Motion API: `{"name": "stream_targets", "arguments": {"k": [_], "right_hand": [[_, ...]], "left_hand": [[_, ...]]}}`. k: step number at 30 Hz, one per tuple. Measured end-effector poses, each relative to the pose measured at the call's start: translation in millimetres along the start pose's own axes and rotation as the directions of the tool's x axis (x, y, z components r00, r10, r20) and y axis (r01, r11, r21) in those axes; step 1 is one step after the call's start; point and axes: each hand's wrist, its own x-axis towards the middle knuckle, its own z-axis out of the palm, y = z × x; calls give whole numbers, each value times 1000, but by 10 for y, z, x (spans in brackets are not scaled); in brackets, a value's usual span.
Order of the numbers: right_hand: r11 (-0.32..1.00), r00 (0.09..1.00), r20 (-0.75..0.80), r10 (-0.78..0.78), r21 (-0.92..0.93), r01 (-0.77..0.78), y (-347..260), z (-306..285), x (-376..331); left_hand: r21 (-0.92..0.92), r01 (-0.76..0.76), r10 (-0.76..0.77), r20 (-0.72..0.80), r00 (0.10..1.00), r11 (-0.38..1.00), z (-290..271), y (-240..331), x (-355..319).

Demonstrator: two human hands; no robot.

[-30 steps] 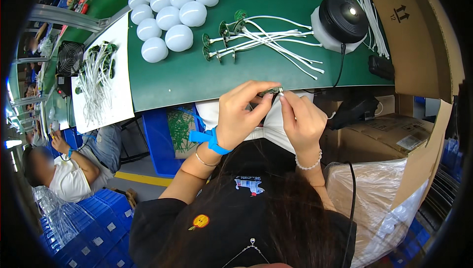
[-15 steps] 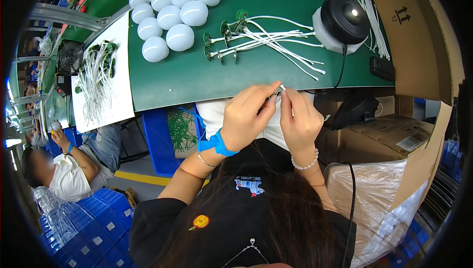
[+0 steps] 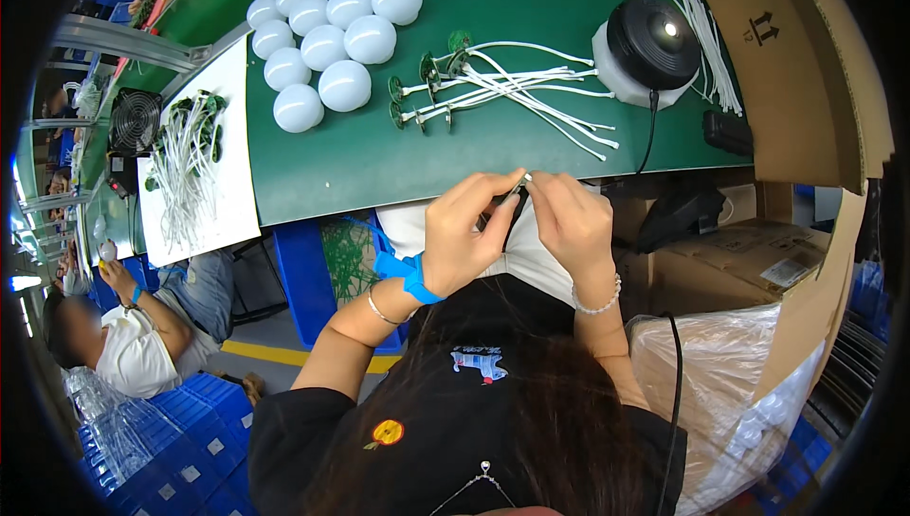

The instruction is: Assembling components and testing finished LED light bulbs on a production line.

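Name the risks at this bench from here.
The small part is pinched by the left hand near the front edge of the green table, so it could slip and fall. The crossed white wires might tangle if one is pulled. The black cable runs to the table's front edge near the right hand and could get snagged.

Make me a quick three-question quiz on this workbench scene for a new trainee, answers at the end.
1. True or false: the blue wristband is worn on the right arm.
2. Where do the white globes lie relative to the wired green boards: A, to the left; B, to the right; C, on top?
3. Where is the small part?

Key: 1, false, on the left; 2, A; 3, at the fingertips of the left hand and the right hand.
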Motion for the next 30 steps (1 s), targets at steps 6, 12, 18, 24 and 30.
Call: {"name": "stream_targets", "arguments": {"k": [6,12,18,24,30], "right_hand": [[989,969,-206,140,-25,-148,348,-593,403],[577,894,-265,361,-689,-438,1728,-1112,448],[560,899,-285,332,-708,-430,1957,-720,470],[618,824,-504,258,-569,-542,2101,-893,550],[496,713,-610,346,-526,-690,1897,-871,632]], "left_hand": [[7,-140,139,47,989,990,-153,-240,326],[323,-52,114,-178,977,945,-205,-402,496],[668,-103,332,-226,916,737,-230,-542,606],[846,-26,421,-238,875,532,-69,-572,659],[914,-341,404,233,885,220,234,-544,843]]}}
